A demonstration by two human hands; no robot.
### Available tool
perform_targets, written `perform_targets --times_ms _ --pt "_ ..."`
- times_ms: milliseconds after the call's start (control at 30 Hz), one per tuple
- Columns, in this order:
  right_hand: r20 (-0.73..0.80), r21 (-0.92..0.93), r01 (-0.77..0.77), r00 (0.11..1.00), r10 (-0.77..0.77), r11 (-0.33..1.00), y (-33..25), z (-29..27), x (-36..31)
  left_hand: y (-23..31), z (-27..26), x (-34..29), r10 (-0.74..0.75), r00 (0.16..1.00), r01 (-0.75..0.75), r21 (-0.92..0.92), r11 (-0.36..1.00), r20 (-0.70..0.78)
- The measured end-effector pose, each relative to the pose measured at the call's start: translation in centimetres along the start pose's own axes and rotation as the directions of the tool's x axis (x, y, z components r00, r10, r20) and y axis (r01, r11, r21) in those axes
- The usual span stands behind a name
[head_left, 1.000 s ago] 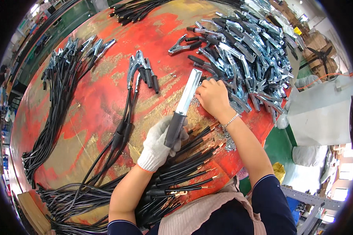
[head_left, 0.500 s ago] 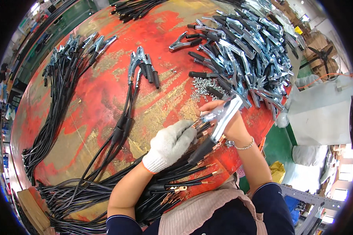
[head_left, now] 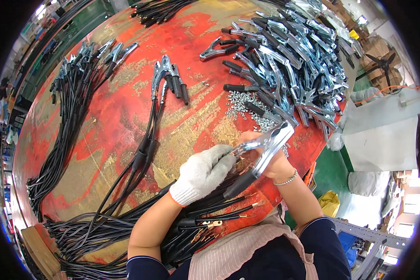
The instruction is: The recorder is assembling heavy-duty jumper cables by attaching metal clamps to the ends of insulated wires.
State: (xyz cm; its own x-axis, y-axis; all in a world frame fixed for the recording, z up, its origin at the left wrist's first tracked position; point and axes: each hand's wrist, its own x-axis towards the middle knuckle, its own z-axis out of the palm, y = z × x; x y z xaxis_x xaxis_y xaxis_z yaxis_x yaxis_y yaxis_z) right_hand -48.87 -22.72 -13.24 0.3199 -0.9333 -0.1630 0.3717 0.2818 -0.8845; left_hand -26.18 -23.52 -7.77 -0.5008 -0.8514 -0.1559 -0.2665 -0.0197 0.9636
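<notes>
My left hand, in a white knitted glove, is closed with thumb and fingers around a black cable near its copper end. A silver clamp with a black handle sleeve slants across in front of my bare right hand. That hand is closed on the clamp, close to the cable end; its fingertips are partly hidden behind the metal. Below my hands lie several loose black cables with bare copper ends and lugs. Small metal nuts lie scattered just beyond the right hand.
A big heap of silver clamps covers the table's far right. Cables with clamps fitted lie left of centre, beside a larger bundle at the left. More cables lie at the far edge. A fan stands beyond the table.
My right hand has come slightly nearer to me, and its fingers have shifted behind the clamp. The clamp's jaw end has moved slightly right and nearer; my left hand has barely moved.
</notes>
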Motion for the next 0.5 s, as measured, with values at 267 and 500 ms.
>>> perform_targets --times_ms 267,500 --pt "-0.055 -0.115 -0.005 0.998 -0.001 0.993 -0.9 -0.7 -0.3 -0.1 0.7 0.4 0.542 0.836 -0.37 0.812 0.451 0.08" --pt "0.176 -0.984 0.136 0.858 -0.483 -0.116 -0.9 -1.8 5.1 -0.8 -0.3 1.6 -0.304 0.946 0.185 -0.58 0.794 -0.115"
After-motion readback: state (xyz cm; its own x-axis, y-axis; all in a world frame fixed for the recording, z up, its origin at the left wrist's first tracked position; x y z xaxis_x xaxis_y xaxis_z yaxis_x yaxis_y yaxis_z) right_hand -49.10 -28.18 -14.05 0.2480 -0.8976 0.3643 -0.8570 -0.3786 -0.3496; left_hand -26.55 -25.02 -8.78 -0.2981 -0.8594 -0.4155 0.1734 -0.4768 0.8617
